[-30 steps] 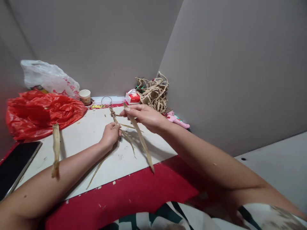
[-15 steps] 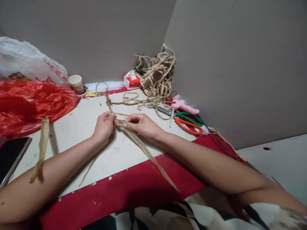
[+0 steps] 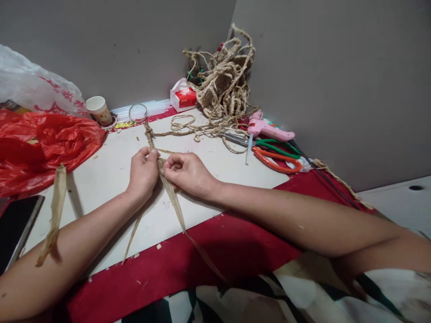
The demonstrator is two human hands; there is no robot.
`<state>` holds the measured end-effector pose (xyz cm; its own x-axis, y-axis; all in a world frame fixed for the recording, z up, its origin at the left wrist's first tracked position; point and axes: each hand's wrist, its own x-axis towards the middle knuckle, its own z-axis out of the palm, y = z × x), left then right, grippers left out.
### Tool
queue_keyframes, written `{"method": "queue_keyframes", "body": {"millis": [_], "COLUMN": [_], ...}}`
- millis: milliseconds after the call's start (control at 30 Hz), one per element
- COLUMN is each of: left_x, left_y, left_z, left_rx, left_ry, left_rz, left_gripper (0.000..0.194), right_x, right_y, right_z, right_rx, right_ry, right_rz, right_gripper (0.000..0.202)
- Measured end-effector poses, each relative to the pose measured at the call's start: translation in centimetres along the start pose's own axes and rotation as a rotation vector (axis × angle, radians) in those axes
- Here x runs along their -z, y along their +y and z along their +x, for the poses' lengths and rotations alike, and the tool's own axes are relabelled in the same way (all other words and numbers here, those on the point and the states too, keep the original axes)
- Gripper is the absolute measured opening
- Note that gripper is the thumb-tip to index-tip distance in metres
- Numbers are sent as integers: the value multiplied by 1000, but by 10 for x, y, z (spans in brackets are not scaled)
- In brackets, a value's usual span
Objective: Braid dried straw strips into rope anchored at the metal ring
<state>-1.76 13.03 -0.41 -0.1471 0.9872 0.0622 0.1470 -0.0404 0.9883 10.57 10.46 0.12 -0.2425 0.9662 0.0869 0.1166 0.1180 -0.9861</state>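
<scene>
Dry tan fibre strips meet a short braided cord (image 3: pixel 150 137) over the white board (image 3: pixel 198 215). My left hand (image 3: pixel 143 170) pinches the lower end of this cord between thumb and fingers. Just right of it, my right hand (image 3: pixel 186 172) is closed on a flat fibre strip (image 3: pixel 173 197), whose tail hangs down over the red cloth. A thinner strip (image 3: pixel 134 231) trails below my left hand. The exact crossing of the strips is partly hidden by my fingers.
Behind are a coiled rope pile (image 3: pixel 224 85), a tissue box (image 3: pixel 183 96) and a paper cup (image 3: pixel 98 111). Scissors (image 3: pixel 278 163) and a pink glue gun (image 3: pixel 267 129) lie right. At left are a red bag (image 3: pixel 50 143), a phone (image 3: pixel 20 229) and a loose strip (image 3: pixel 57 202).
My right hand has moved slightly left, closer to my left hand. The long strip's tail has swung left and hangs more steeply. The camera view has shifted a little.
</scene>
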Motion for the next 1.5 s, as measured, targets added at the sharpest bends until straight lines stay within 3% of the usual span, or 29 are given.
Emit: {"method": "queue_keyframes", "body": {"millis": [200, 367, 533, 833, 1267, 1500], "left_x": [0, -1, -3, -3, -6, -7], "left_y": [1, 1, -1, 1, 6, 9], "left_z": [0, -1, 0, 1, -2, -4], "left_rx": [-15, -46, -82, -111, -54, 88], "left_ry": [-6, 16, 22, 22, 16, -20], "left_rz": [13, 20, 76, 127, 73, -88], "left_gripper": [16, 18, 19, 22, 21, 18], "right_x": [1, 3, 1, -1, -3, 1], "right_y": [-1, 2, 2, 6, 4, 7], "right_z": [-4, -1, -2, -3, -5, 0], "right_rx": [-18, 143, 269, 307, 334, 307], "right_ry": [-38, 69, 87, 72, 79, 110], "right_rz": [21, -183, -274, -339, -326, -349], "right_gripper": [6, 7, 8, 13, 14, 14]}}
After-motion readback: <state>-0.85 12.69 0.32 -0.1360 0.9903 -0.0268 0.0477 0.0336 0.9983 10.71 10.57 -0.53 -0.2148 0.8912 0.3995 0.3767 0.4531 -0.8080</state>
